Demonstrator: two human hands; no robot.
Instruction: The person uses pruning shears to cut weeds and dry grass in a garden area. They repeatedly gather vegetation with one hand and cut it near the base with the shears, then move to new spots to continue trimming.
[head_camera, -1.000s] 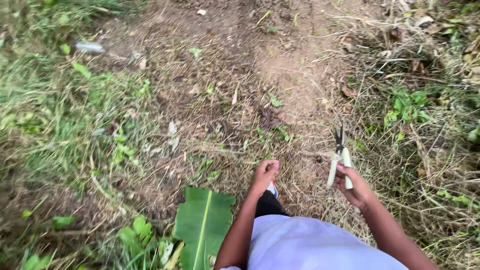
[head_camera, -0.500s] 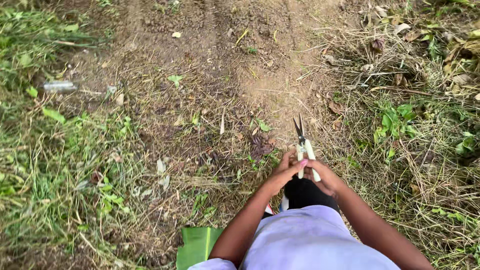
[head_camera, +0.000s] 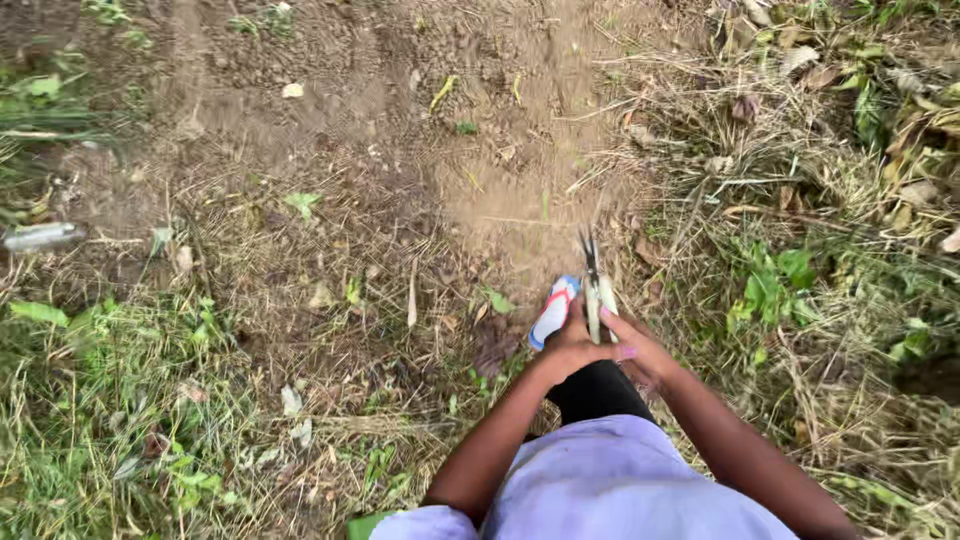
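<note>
**Shears gripped in both hands over a dirt path**

At far left a plastic bottle (head_camera: 40, 237) lay in the grass (head_camera: 120, 420). The bare dirt path (head_camera: 420, 130) ran up the middle of the view. Just left of the tool, a sandalled foot (head_camera: 553, 311) showed on the ground. The left hand (head_camera: 568, 348) was curled around the pale handles of the garden shears (head_camera: 597, 290), blades pointing up and nearly together. The right hand (head_camera: 640, 350) was wrapped on the same handles from the other side, touching the left. Both hands were held in front of the body while the person stood on the path. Dry stalks and green weeds (head_camera: 775, 285) lay at right.
</note>
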